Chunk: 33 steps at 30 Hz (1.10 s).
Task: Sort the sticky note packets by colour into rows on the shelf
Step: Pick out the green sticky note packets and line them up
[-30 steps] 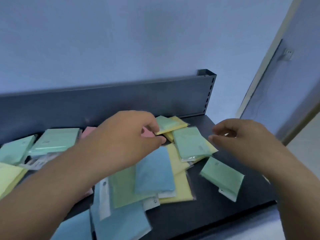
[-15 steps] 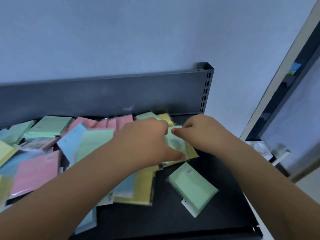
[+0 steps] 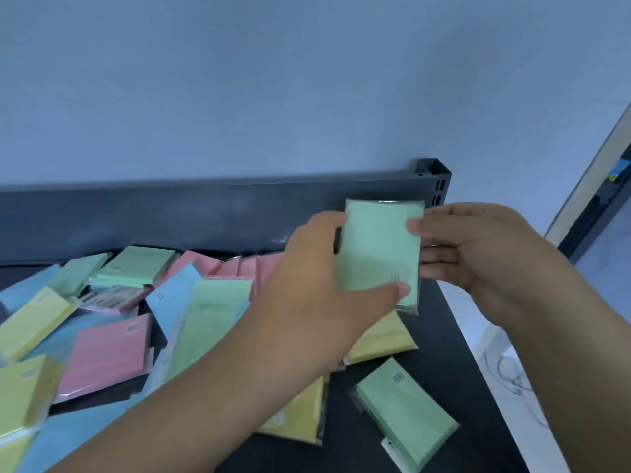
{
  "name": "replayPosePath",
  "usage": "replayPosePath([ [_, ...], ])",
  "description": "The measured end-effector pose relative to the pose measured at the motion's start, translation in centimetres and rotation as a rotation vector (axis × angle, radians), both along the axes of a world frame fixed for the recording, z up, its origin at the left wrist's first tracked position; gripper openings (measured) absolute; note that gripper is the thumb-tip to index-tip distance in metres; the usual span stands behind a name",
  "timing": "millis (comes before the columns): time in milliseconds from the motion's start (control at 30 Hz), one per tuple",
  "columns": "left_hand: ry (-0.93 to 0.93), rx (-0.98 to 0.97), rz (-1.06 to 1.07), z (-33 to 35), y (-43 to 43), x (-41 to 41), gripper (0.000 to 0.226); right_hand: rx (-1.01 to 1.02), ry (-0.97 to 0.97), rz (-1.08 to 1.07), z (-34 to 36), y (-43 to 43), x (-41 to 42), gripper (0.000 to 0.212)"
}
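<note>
Standing upright between left fingers point(image 3: 333, 221) and right fingers point(image 3: 440, 264): green packet point(image 3: 379, 247).

There is just the one view, worn on the person's head, wide-angled, tipped forward and down over the shelf point(image 3: 447, 339). It sits close in: left hand point(image 3: 317, 285), right hand point(image 3: 485, 257) and green packet point(image 3: 379, 254) fill the middle, with the wall point(image 3: 273, 80) behind.

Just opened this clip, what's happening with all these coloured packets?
A person holds one green packet up over the dark shelf: the left hand grips its left edge and bottom, and the right hand pinches its right edge. Beneath, pink, blue, yellow and green packets lie in a mixed heap, not yet in rows. A second green packet lies apart near the front.
</note>
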State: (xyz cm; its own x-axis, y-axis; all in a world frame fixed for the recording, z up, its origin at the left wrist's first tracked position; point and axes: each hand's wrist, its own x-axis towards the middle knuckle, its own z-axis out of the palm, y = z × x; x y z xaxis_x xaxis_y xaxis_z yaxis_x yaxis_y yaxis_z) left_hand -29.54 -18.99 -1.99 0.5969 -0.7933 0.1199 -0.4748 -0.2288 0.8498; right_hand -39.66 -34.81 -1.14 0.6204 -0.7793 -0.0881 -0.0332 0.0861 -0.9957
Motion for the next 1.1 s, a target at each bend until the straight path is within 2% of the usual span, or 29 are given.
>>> replayPosePath([
  [67,0.203,-0.141,0.038,0.5,0.3,0.7,0.025,0.066,-0.147,0.006,1.1,0.7,-0.2,0.005],
  [133,0.326,-0.214,0.028,1.1,0.8,1.5,0.011,0.080,-0.224,0.024,1.7,1.5,-0.2,0.004],
  [233,0.352,-0.301,0.025,1.4,1.8,3.0,0.011,0.032,-0.217,0.032,2.1,2.7,-0.2,0.008],
  [467,0.364,-0.487,0.095,1.7,5.8,8.0,0.010,-0.094,-0.050,0.052,2.0,6.8,2.3,0.025],
  [600,0.395,-0.598,0.182,1.7,9.8,11.8,0.014,-0.176,0.027,0.122,2.1,11.4,6.0,0.008],
  [700,0.400,-0.604,0.207,1.7,14.0,14.5,0.018,-0.150,0.002,0.125,2.1,15.2,9.2,0.008],
  [867,0.330,-0.490,0.157,1.3,22.3,19.2,0.011,-0.187,-0.046,0.100,1.6,22.2,14.8,0.008],
  [933,0.404,-0.488,0.204,0.7,24.8,21.1,0.007,-0.239,-0.043,0.126,1.4,25.0,16.8,0.015],
  [1000,0.534,-0.515,0.301,-0.2,26.7,22.8,0.015,-0.278,-0.036,0.134,1.1,27.2,18.6,0.018],
  [1100,0.624,-0.529,0.390,-1.2,28.9,24.6,0.022,-0.225,-0.007,0.170,0.9,29.1,20.6,0.017],
])
